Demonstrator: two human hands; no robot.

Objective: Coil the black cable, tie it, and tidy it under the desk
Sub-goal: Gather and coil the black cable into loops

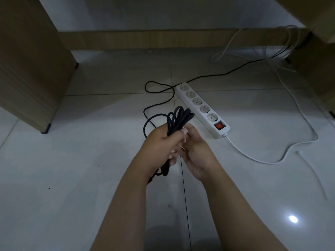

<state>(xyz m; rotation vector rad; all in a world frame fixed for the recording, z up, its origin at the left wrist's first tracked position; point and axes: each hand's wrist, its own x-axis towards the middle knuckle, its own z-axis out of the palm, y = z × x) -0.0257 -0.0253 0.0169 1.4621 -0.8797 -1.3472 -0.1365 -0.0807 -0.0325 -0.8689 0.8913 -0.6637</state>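
The black cable (178, 118) is gathered into a bundle of several loops that sticks up out of my left hand (159, 144), which is closed around its middle. The lower loops hang below that fist. My right hand (196, 149) presses against the bundle from the right, fingers curled onto it; whether it holds a tie is hidden. The rest of the black cable trails loose over the floor, loops once by the power strip, and runs off to the back right under the desk.
A white power strip (203, 109) with a lit red switch lies on the tiled floor just beyond my hands, its white cord (272, 161) curving right. Wooden desk panels stand at left (30, 60) and right (315, 66), with a crossbar (145, 39) behind. More white cables (282, 51) tangle back right.
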